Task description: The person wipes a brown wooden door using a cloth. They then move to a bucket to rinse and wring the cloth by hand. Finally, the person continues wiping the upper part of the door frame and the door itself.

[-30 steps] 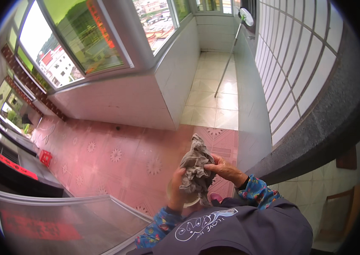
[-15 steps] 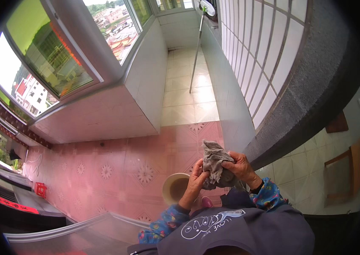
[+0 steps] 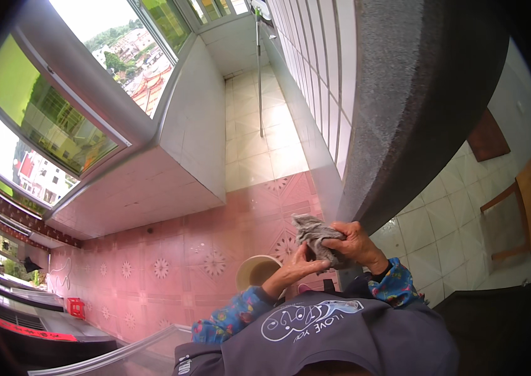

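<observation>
A crumpled grey-brown cloth (image 3: 317, 237) is bunched up in front of my body. My right hand (image 3: 354, 244) grips it from the right, fingers wrapped over its top. On the other side my left hand (image 3: 297, 268) holds its lower left part, the thumb pressed up against the fabric. Below and left of the cloth a cream-coloured bucket (image 3: 247, 271) stands on the floor, partly covered by my left wrist and sleeve; its contents are hard to make out now.
Close on my right rises a wall end with a dark grey ledge (image 3: 381, 119). A long-handled mop (image 3: 259, 81) leans in the far passage. At the right is a wooden chair (image 3: 525, 200); a red stool-like object (image 3: 76, 308) stands at the left. Pink patterned tiles (image 3: 184, 263) cover the floor.
The view has turned to the right, so the ledge and chair show more. Both hands have shifted on the cloth, which is now more compactly bunched and pointing left.
</observation>
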Motion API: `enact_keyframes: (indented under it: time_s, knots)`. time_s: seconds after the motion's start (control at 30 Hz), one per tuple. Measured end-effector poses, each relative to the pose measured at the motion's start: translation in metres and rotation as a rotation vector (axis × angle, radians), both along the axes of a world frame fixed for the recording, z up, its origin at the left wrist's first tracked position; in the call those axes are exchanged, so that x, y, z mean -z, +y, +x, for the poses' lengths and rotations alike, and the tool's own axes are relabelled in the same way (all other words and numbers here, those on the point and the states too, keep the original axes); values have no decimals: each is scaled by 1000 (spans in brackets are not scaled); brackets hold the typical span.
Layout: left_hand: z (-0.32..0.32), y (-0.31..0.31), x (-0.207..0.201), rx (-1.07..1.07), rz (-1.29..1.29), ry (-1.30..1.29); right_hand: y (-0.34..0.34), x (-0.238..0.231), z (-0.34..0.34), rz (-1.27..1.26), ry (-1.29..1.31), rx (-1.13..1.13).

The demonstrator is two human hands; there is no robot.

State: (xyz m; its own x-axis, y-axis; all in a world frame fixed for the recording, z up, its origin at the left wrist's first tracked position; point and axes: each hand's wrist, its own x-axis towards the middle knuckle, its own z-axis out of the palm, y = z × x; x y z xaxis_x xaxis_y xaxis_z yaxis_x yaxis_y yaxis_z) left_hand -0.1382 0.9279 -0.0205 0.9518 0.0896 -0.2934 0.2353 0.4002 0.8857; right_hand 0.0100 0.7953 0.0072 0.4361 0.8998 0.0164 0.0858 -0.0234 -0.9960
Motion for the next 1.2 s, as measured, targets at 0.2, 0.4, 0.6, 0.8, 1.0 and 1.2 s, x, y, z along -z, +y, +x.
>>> enact_keyframes:
  time_s: [0.2, 0.4, 0.6, 0.8, 1.0, 1.2]
  knots:
    - [66, -56, 1, 82, 118, -82, -63, 1, 45, 6, 131, 164]
    - [114, -101, -43, 241, 216, 3, -119, 14, 91, -120, -122, 248]
    - [152, -137, -56, 262, 401, 37, -161, -8, 120, -67, -54, 288]
    - [187, -157, -30, 140, 222, -33, -205, -14, 146, -53, 102, 331]
    - [227, -177, -51, 117, 34, -157, -250, 21, 163, 198, 252, 346]
    - [238, -190, -66, 289, 75, -143, -267, 45, 155, 446, 479, 737]
